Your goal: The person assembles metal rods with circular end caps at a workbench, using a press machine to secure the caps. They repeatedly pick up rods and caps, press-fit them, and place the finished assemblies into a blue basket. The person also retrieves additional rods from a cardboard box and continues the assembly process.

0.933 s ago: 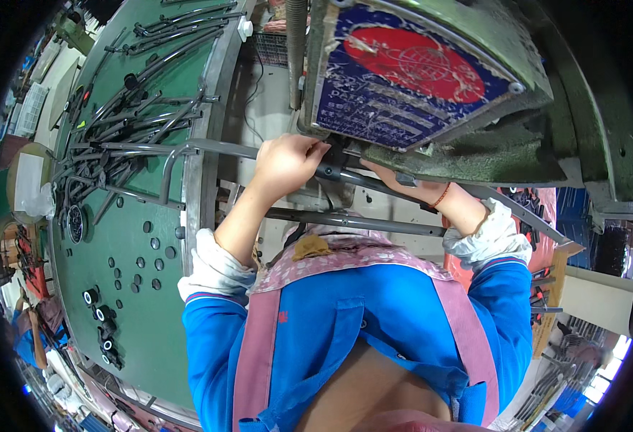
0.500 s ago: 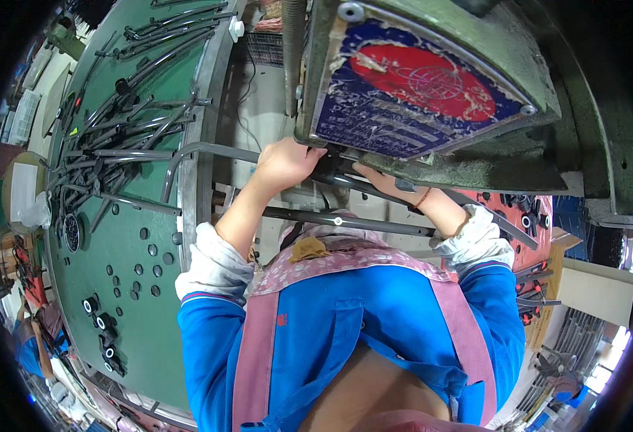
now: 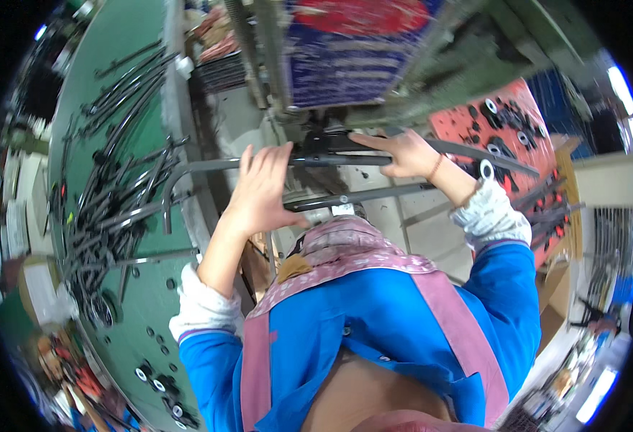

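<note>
Over open floor (image 3: 432, 225) beside the table edge (image 3: 185, 115), hands (image 3: 257, 191) (image 3: 411, 155) touch tubing (image 3: 216, 165).

Head view: the left fisheye camera of a head-worn pair, directed down over the wearer's front; picture upright, unmirrored. The blue jacket (image 3: 302, 317) is taken from very near. Left hand (image 3: 261, 191) and right hand (image 3: 409, 153) are framed above centre, farther off. The machine plate (image 3: 352, 65) is cut by the top edge; the green table (image 3: 131, 309) is bowed along the left.

Bright light; motion blur smears the blue-and-red plate (image 3: 360, 65); far right of it, white glare; left of it, the green surface (image 3: 135, 309) bows.
</note>
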The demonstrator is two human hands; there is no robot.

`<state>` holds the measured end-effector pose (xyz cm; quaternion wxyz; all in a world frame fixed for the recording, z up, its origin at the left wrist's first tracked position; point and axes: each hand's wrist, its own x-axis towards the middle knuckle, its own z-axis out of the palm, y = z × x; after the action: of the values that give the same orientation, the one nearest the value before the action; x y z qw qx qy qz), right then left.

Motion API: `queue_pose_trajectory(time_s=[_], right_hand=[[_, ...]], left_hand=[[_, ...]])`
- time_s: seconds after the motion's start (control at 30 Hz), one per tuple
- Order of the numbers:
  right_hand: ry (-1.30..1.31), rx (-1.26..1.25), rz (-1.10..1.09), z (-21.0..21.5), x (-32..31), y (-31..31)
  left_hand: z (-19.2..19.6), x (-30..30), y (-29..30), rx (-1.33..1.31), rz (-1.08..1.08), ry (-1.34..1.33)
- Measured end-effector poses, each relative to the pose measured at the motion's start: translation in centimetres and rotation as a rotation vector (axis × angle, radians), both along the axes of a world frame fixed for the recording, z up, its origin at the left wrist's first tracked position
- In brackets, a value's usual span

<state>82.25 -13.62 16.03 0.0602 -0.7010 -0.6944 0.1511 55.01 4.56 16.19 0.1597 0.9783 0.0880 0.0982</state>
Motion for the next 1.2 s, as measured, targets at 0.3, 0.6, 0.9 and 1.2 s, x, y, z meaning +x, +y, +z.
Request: queue_pose_trajectory(time_s=[0.3, 0.6, 0.9, 1.2], right_hand=[[0.170, 0.213, 0.050, -1.5, 0.8, 0.1], [0.152, 0.169, 0.028, -1.2, 0.4, -0.3], [0.109, 0.348, 0.039, -0.4, 0.1, -0.5], [0.239, 0.184, 0.116, -1.8, -3.6, -8.0]], left_hand=[[-0.2, 1.8, -0.3, 0.059, 0.083, 0.033], [-0.4, 1.6, -0.3, 0.018, 0.123, 0.092], [1.3, 1.3, -1.0, 0.098, 0.154, 0.041], [2.6, -2.6, -8.1, -0.070, -0.032, 0.349]])
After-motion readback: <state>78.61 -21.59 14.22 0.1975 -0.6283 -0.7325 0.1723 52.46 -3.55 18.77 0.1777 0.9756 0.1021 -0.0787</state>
